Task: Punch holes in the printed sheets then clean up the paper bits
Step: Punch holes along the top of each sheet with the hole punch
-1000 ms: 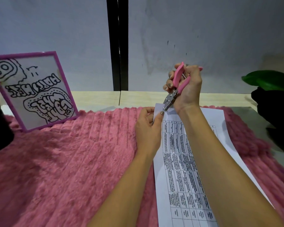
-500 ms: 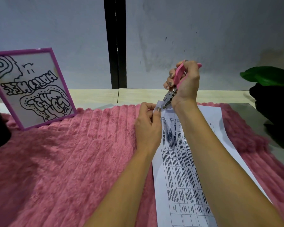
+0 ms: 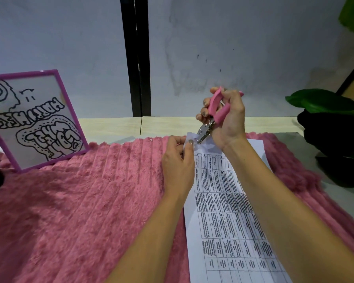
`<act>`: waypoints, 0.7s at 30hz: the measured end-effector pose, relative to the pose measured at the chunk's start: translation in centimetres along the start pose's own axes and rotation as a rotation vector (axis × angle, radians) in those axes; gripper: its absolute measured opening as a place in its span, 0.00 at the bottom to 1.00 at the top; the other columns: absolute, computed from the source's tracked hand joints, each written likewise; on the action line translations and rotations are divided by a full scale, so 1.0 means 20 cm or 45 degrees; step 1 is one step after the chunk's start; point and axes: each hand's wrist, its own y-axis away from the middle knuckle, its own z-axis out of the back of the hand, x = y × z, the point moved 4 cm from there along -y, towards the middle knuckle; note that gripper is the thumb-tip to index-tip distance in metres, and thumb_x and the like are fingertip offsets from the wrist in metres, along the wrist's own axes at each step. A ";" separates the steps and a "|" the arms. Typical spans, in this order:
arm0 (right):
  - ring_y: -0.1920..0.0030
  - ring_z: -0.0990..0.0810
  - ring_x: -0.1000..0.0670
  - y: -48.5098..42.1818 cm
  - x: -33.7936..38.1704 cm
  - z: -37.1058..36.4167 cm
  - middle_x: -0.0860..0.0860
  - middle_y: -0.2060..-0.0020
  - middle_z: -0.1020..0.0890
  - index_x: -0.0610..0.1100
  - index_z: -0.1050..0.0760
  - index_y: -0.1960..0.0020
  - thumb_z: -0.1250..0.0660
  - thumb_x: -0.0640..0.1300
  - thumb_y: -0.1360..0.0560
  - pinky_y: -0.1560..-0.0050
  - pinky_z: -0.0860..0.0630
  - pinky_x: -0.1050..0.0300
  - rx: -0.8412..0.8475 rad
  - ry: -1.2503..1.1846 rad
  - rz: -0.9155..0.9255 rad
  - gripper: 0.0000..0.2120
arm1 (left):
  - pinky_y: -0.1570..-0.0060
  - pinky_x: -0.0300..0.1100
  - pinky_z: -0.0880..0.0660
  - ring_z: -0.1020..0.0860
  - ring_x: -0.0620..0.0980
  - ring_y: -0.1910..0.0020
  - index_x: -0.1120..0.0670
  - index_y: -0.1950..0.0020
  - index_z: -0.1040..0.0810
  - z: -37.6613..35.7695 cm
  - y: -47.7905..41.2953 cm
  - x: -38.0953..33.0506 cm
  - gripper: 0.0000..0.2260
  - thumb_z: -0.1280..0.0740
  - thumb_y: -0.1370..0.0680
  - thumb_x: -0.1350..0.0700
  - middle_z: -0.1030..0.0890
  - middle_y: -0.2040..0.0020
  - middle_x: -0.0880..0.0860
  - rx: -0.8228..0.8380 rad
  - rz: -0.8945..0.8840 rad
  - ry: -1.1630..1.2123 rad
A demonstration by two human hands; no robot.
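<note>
Right hand (image 3: 228,121) has its fingers curled tight round the pink-handled hole punch (image 3: 214,103), metal nose biting the printed sheet (image 3: 223,213) at its far left corner. Left hand (image 3: 178,162) pinches that lifted corner. The sheet lies on the pink plush mat (image 3: 70,201), right of centre.

Your view: a pale grey wall (image 3: 253,37) above a table dressed in pink.
A black vertical strip (image 3: 135,58) splits the wall ahead of you, with faint smudges on the plaster to its right. Along the wall's foot runs the pale wood-grain table (image 3: 110,127), carrying a ribbed pink plush mat (image 3: 70,211). A purple-framed drawing (image 3: 35,119) stands at the mat's far left corner, and green leaves (image 3: 323,101) overhang a black shape (image 3: 335,144) at the right edge.
</note>
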 end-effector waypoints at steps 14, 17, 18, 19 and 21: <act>0.75 0.35 0.51 -0.05 0.17 0.32 0.47 0.70 0.29 0.41 0.32 0.53 0.42 0.45 0.25 0.74 0.37 0.62 -0.347 -0.068 0.113 0.07 | 0.53 0.61 0.21 0.18 0.53 0.52 0.48 0.53 0.28 0.00 -0.01 0.00 0.03 0.36 0.19 0.52 0.18 0.53 0.52 0.032 0.063 0.080; 0.75 0.35 0.51 -0.04 0.17 0.31 0.47 0.70 0.30 0.41 0.31 0.54 0.42 0.45 0.25 0.74 0.37 0.61 -0.326 -0.043 0.115 0.07 | 0.54 0.61 0.21 0.18 0.54 0.52 0.48 0.53 0.29 0.00 -0.01 -0.01 0.04 0.36 0.19 0.52 0.18 0.52 0.53 0.033 0.052 0.077; 0.75 0.35 0.51 -0.04 0.17 0.30 0.47 0.70 0.30 0.41 0.31 0.55 0.42 0.45 0.24 0.74 0.38 0.61 -0.318 -0.030 0.115 0.07 | 0.54 0.61 0.21 0.18 0.55 0.52 0.48 0.53 0.29 0.00 0.00 -0.01 0.04 0.36 0.19 0.52 0.18 0.52 0.54 0.036 0.050 0.084; 0.75 0.36 0.51 -0.04 0.17 0.30 0.47 0.70 0.30 0.41 0.31 0.55 0.42 0.45 0.24 0.74 0.38 0.61 -0.316 -0.020 0.114 0.07 | 0.54 0.61 0.21 0.18 0.55 0.52 0.48 0.52 0.28 0.00 -0.01 -0.01 0.03 0.36 0.19 0.52 0.18 0.52 0.54 0.036 0.050 0.084; 0.75 0.36 0.51 -0.04 0.17 0.30 0.47 0.70 0.30 0.40 0.30 0.55 0.42 0.44 0.23 0.74 0.38 0.61 -0.323 -0.011 0.115 0.07 | 0.54 0.61 0.21 0.18 0.55 0.52 0.49 0.52 0.28 0.00 -0.01 -0.01 0.03 0.36 0.19 0.53 0.18 0.52 0.54 0.036 0.044 0.079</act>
